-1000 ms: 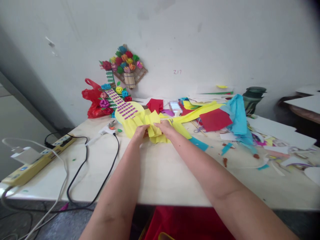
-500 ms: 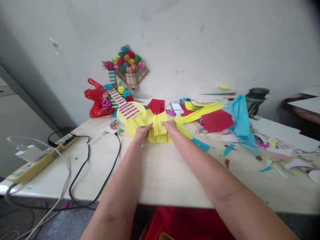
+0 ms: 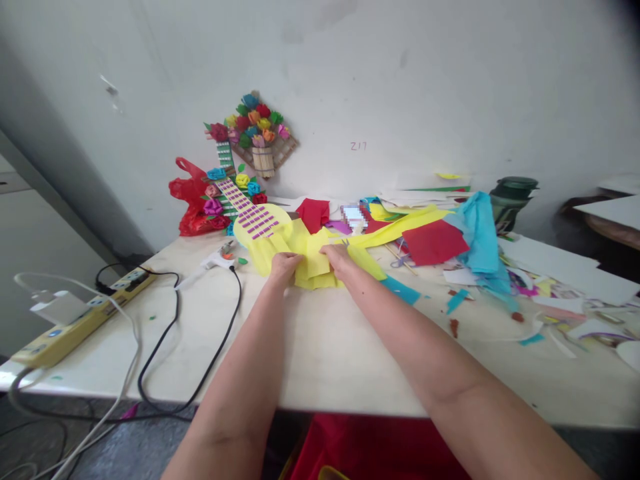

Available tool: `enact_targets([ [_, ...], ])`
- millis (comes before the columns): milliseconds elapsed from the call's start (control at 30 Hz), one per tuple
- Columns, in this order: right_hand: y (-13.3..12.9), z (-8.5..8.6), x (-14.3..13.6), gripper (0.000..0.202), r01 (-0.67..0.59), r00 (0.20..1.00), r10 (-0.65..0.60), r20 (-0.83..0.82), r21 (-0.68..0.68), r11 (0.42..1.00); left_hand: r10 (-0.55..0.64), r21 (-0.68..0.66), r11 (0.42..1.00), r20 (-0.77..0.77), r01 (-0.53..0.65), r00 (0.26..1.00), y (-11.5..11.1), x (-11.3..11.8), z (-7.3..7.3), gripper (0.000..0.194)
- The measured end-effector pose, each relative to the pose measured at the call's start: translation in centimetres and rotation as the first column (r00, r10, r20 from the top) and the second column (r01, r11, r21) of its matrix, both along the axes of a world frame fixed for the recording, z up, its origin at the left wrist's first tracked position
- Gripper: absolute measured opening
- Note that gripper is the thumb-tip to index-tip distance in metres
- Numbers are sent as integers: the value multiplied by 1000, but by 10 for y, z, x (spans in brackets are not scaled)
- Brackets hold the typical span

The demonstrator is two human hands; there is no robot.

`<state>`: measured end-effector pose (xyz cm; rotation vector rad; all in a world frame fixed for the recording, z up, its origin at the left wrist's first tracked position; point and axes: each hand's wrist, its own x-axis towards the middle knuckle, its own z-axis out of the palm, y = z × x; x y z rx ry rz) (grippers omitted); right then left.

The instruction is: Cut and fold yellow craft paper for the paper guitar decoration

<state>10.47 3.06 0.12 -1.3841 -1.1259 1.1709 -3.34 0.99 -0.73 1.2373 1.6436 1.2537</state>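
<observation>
Between my hands is a piece of yellow crepe paper (image 3: 315, 259), folded and creased, just above the table. My left hand (image 3: 286, 267) pinches its left edge. At its right edge my right hand (image 3: 337, 257) grips the paper, with small metal tips, perhaps of scissors, showing by the fingers. More yellow paper lies behind and to both sides. A yellow guitar-shaped craft (image 3: 260, 223) with purple stripes rests just behind my left hand.
A white glue gun (image 3: 219, 259) and its black cord lie left, near a power strip (image 3: 80, 323). Red paper (image 3: 435, 242), blue crepe paper (image 3: 483, 233) and scraps cover the right side. A dark green bottle (image 3: 513, 200) stands at the back right.
The yellow piece between my hands has flattened and its upright fold has tipped over. My left hand has shifted slightly left and down. My right hand has moved slightly left.
</observation>
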Motion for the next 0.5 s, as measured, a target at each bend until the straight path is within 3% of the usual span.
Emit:
enact_targets([
  [167, 6, -3, 6, 10, 10, 984, -14, 178, 22, 1000, -33, -16, 999, 274, 38, 961, 4, -3, -7, 34],
  [500, 5, -1, 9, 15, -133, 981, 152, 123, -149, 980, 28, -77, 997, 310, -4, 950, 7, -4, -11, 46],
])
